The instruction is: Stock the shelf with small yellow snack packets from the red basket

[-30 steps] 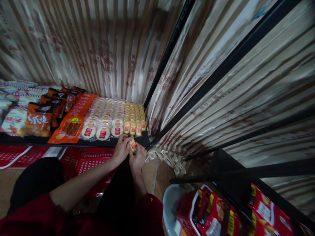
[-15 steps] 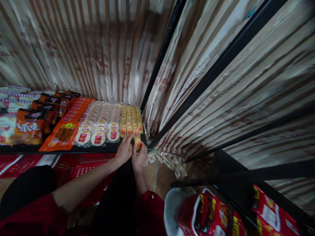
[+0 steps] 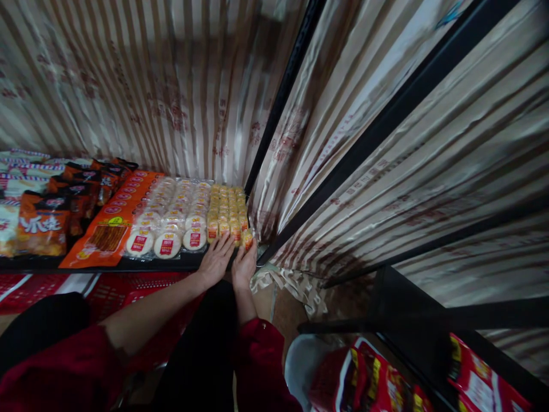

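Observation:
Small yellow wrapped snacks stand in tight rows at the right end of a black shelf. My left hand lies with fingers stretched against the front of these rows and grips nothing. Beside it, my right hand pinches one yellow snack pack at the front of the right-most row, by the shelf's corner. Left of the yellow rows are rows of round white wrapped crackers, with red labels on the front ones.
Farther left lie a flat orange snack bag and several orange-black bags. A red plastic basket sits below the shelf. Black frame bars cross before striped curtains. At lower right is a pale tub with red packets.
The held yellow pack has moved right and back, up against the right-most row. My left hand's fingers have spread along the row fronts. The view has shifted slightly.

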A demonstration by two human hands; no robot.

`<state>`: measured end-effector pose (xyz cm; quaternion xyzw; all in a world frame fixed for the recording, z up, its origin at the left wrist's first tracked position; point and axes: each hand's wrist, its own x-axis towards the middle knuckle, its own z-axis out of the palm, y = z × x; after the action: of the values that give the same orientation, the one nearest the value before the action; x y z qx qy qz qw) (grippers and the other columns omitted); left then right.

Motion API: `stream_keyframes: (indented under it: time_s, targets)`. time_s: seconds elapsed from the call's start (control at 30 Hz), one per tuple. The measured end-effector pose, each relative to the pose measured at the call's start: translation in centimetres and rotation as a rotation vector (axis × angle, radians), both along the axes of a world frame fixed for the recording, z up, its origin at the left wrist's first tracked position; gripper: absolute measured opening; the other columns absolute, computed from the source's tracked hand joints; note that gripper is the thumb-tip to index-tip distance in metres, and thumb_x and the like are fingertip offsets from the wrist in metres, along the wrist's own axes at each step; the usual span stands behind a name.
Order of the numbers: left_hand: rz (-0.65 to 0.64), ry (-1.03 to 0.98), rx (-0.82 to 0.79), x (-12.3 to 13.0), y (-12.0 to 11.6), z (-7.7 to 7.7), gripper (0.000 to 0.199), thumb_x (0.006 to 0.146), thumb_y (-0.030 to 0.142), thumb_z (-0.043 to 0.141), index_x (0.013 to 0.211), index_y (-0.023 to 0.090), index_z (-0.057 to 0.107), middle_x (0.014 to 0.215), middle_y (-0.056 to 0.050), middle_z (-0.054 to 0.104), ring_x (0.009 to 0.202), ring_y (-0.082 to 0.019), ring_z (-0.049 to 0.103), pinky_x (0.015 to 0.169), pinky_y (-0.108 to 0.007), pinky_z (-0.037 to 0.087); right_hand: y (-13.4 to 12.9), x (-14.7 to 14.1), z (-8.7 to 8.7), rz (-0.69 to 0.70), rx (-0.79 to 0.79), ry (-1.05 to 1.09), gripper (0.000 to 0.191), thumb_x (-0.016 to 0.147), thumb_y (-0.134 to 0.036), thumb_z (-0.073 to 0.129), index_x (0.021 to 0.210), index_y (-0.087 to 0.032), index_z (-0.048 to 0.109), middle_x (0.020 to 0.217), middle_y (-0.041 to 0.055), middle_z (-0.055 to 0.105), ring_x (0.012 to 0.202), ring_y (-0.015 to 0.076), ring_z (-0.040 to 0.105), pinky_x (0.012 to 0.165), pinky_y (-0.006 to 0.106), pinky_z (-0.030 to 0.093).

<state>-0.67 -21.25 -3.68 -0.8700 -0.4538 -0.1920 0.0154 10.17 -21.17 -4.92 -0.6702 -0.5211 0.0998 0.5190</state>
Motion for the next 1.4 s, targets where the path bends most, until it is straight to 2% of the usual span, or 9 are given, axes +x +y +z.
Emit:
stream_keyframes:
  time_s: [0.1, 0.3, 0.73, 0.9, 1.07, 1.17, 1.4]
  targets:
    - [-0.011, 0.044, 0.021, 0.4, 0.4, -0.2, 0.05, 0.083, 0.012, 0.039, 0.133, 0.01, 0.042, 0.146, -0.012, 0.033, 0.139, -0.026, 0.015, 0.11, -0.048, 0.02, 0.7, 0.2, 0.1, 0.005, -0.005, -0.005, 0.045, 0.088, -0.025, 0.035, 0.13, -0.008, 0.037, 0.13, 0.0219, 0.048, 0.121, 0.0246, 0.046, 0.098, 0.043, 0.037]
    - [-0.03, 0.065, -0.003, 0.9, 1.2, -0.7, 0.05, 0.085, 0.016, 0.04, 0.135, 0.014, 0.041, 0.143, -0.011, 0.039, 0.137, -0.026, 0.022, 0.11, -0.05, 0.019, 1.9, 0.4, -0.4, 0.003, -0.062, 0.0, 0.046, 0.088, -0.025, 0.036, 0.13, -0.008, 0.038, 0.128, 0.0224, 0.049, 0.117, 0.0254, 0.048, 0.096, 0.044, 0.038]
    - [-0.057, -0.005, 0.002, 0.3, 1.0, -1.9, 0.059, 0.078, 0.013, 0.043, 0.136, 0.012, 0.038, 0.144, -0.011, 0.037, 0.137, -0.024, 0.022, 0.111, -0.047, 0.015, 3.3, 0.8, -0.6, -0.003, -0.067, 0.002, 0.043, 0.088, -0.028, 0.037, 0.128, -0.011, 0.04, 0.127, 0.0193, 0.051, 0.115, 0.0243, 0.05, 0.094, 0.041, 0.04]
    - [-0.067, -0.013, 0.018, 0.1, 1.1, -2.1, 0.061, 0.078, 0.011, 0.041, 0.139, 0.014, 0.034, 0.145, -0.01, 0.035, 0.138, -0.024, 0.019, 0.112, -0.047, 0.016, 3.4, 0.6, -1.0, 0.021, -0.046, -0.049, 0.043, 0.089, -0.03, 0.035, 0.128, -0.011, 0.042, 0.129, 0.0178, 0.05, 0.121, 0.0222, 0.045, 0.099, 0.042, 0.036]
    - [-0.07, 0.008, 0.01, -0.1, 1.0, -2.1, 0.055, 0.08, 0.012, 0.04, 0.135, 0.013, 0.04, 0.144, -0.011, 0.036, 0.138, -0.025, 0.019, 0.112, -0.048, 0.014, 3.4, 0.7, -1.6, 0.058, -0.022, -0.06, 0.047, 0.089, -0.024, 0.028, 0.132, -0.008, 0.04, 0.135, 0.018, 0.045, 0.128, 0.0206, 0.037, 0.105, 0.041, 0.029]
    - [-0.064, 0.006, 0.007, 0.0, 0.9, -2.2, 0.056, 0.08, 0.013, 0.041, 0.136, 0.013, 0.039, 0.145, -0.01, 0.036, 0.138, -0.025, 0.019, 0.112, -0.048, 0.013, 3.4, 0.9, -1.7, 0.049, -0.034, -0.039, 0.048, 0.087, -0.022, 0.031, 0.132, -0.007, 0.039, 0.133, 0.0189, 0.046, 0.126, 0.0213, 0.039, 0.104, 0.041, 0.031]
    - [-0.067, 0.01, 0.023, 0.0, 0.9, -2.1, 0.058, 0.08, 0.012, 0.04, 0.137, 0.012, 0.036, 0.146, -0.01, 0.034, 0.139, -0.025, 0.017, 0.112, -0.048, 0.013, 3.4, 0.7, -1.2, 0.002, -0.059, -0.01, 0.04, 0.086, -0.022, 0.035, 0.124, -0.012, 0.044, 0.123, 0.0168, 0.053, 0.117, 0.0221, 0.047, 0.097, 0.04, 0.037]
